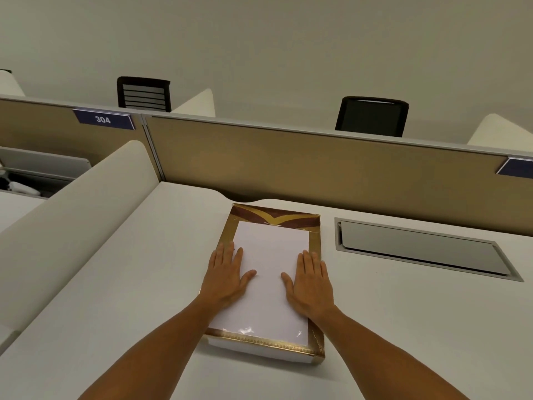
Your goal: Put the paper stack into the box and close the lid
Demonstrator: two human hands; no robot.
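Paper stack (268, 280) lying inside the gold-rimmed box (315, 337) at desk (121, 284) centre; left hand (226, 277) at 9 o'clock, right hand (311, 284) at 3 o'clock, both flat, grasping nothing, probably pressing sheets level; no lid visible.

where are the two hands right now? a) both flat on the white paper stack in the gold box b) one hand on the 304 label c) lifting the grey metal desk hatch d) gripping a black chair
a: the left hand and right hand lie palm down, fingers spread, on the white paper stack that sits inside the gold-edged cardboard box.
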